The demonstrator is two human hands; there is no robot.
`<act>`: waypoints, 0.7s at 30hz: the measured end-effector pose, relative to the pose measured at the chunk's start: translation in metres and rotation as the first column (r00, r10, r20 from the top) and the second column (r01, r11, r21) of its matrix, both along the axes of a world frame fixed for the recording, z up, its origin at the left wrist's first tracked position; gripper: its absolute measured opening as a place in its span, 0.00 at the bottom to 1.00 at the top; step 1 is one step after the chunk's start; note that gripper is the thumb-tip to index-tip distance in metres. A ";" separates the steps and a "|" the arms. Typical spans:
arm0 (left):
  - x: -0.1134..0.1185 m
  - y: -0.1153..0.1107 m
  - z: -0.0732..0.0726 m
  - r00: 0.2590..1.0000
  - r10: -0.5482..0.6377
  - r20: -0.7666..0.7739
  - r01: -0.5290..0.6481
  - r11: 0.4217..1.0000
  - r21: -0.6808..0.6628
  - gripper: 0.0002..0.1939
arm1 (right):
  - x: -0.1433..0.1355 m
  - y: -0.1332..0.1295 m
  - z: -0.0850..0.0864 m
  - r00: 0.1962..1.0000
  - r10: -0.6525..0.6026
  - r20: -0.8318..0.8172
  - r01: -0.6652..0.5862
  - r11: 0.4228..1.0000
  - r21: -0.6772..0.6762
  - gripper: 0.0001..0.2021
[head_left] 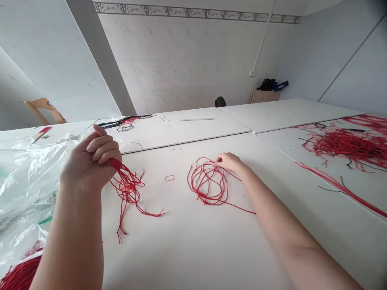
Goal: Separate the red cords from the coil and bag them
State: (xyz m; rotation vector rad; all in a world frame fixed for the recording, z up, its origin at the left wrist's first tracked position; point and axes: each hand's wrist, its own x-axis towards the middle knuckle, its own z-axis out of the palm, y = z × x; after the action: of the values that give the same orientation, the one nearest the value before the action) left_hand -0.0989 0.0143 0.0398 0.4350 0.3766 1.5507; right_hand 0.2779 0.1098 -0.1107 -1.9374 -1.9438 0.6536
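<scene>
My left hand [96, 159] is closed round a bundle of red cords [128, 187], raised above the white table. Knotted loops and loose ends hang from the fist. Farther right, a loosely coiled red cord [208, 197] lies on the table. The thumb and fingertips of my right hand [228, 161] pinch the upper right edge of that coil. One strand of it trails off under my right forearm. Between the two lies a small red rounded rectangle [169, 178], which looks like an outline on the tabletop or a thin loop; I cannot tell which.
A heap of red cords [347, 145] lies at the right, with a straighter red bundle [347, 191] nearer. Black cords [127, 121] lie at the back left. Clear plastic bags [24, 181] cover the left side, above more red cords [22, 274]. Seams [187, 141] divide the tables.
</scene>
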 end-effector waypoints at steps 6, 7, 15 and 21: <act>0.000 -0.006 0.004 1.000 -0.007 0.011 0.006 0.999 0.041 0.17 | 0.022 -0.007 0.044 0.942 -0.015 -0.336 0.073 0.984 0.160 0.09; 0.000 -0.007 0.004 1.000 -0.013 0.010 0.013 0.999 0.051 0.17 | 0.025 -0.010 0.056 0.912 0.002 -0.411 0.081 0.980 0.184 0.11; 0.009 -0.007 0.001 0.992 -0.072 -0.104 0.076 0.996 0.041 0.17 | 0.003 -0.039 0.132 0.344 0.224 -0.912 -0.075 0.975 0.211 0.05; 0.034 0.005 -0.020 0.963 -0.132 -0.237 0.122 0.991 -0.056 0.16 | -0.034 -0.063 0.166 0.357 0.384 -0.851 -0.343 0.902 0.263 0.09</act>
State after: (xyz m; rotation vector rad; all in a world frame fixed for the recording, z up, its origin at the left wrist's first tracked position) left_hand -0.0650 0.0196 0.0199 0.6065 0.5557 1.3664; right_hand 0.2437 0.0465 0.0550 -0.7059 -1.5604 1.3952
